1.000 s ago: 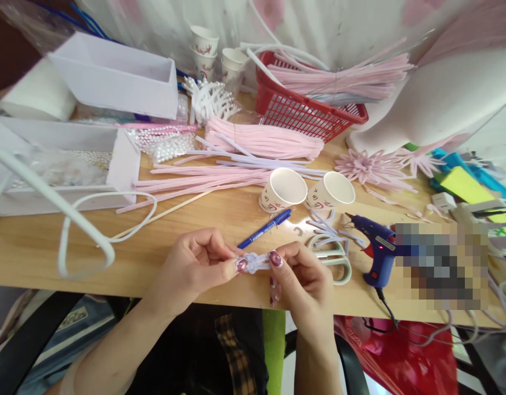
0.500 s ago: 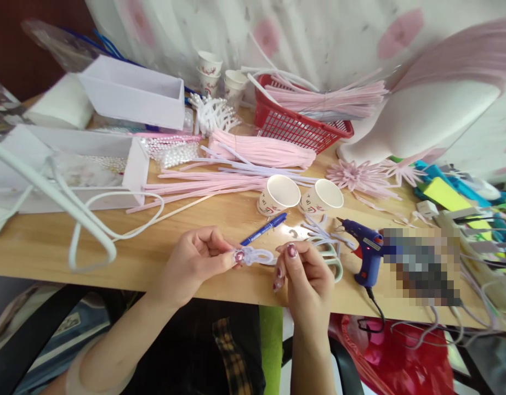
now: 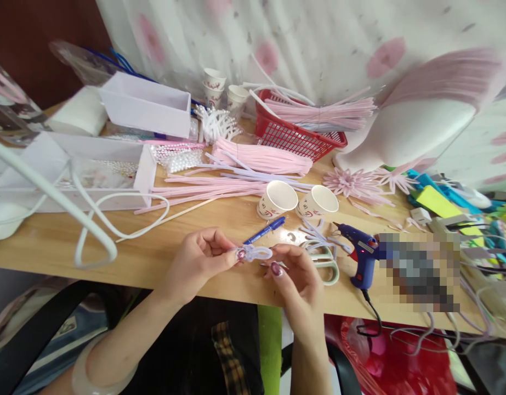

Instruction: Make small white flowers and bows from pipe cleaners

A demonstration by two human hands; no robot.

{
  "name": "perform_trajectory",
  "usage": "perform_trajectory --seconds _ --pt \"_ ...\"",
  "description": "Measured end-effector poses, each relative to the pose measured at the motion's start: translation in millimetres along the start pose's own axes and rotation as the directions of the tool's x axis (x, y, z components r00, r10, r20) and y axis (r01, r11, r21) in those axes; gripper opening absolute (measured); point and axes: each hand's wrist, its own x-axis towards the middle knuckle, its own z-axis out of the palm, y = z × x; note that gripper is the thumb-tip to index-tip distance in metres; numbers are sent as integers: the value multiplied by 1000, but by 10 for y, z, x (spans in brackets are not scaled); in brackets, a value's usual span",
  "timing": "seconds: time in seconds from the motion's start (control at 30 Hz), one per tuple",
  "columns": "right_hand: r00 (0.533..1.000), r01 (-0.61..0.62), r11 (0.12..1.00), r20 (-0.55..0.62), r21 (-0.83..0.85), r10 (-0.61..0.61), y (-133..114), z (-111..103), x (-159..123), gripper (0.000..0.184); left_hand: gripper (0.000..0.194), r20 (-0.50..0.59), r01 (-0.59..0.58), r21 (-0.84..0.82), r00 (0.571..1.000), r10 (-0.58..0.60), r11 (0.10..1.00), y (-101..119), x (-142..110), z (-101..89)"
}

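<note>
Between thumb and forefinger, my left hand (image 3: 201,260) pinches a small looped piece of lilac pipe cleaner (image 3: 259,252), one loop pointing right. At the tip of that loop is my right hand (image 3: 300,277), thumb and forefinger slightly apart; whether a fingertip touches the loop I cannot tell. Just behind the piece lies a blue pen (image 3: 264,230). Pale green-handled scissors (image 3: 330,269) and short lilac pipe cleaner bits (image 3: 318,230) rest beyond my right hand.
Two paper cups (image 3: 277,200) stand behind the pen. A blue glue gun (image 3: 362,252) is at the right with its cord hanging. Pink pipe cleaners (image 3: 261,158), a red basket (image 3: 297,140) and white boxes (image 3: 146,104) line the back. A white cable (image 3: 92,230) loops at left.
My right hand has moved left to the loop's tip, and its thumb and forefinger have parted. The left hand keeps its pinch. The camera view has shifted slightly.
</note>
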Motion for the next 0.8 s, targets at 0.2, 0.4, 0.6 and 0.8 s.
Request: perform_trajectory --seconds 0.2,0.4,0.6,0.8 --pt "998 -62 995 30 76 60 -16 115 -20 10 19 -30 1 17 1000 0 1000 12 -19 7" --pt "988 -107 990 125 93 95 7 131 -14 8 19 -45 1 46 999 1 999 13 -17 9" --pt "985 -115 987 144 113 99 9 168 -50 7 17 -28 23 64 999 -21 998 18 -31 15" --pt "995 -61 992 85 107 52 4 219 -67 6 21 -58 -7 40 998 10 999 63 -74 131"
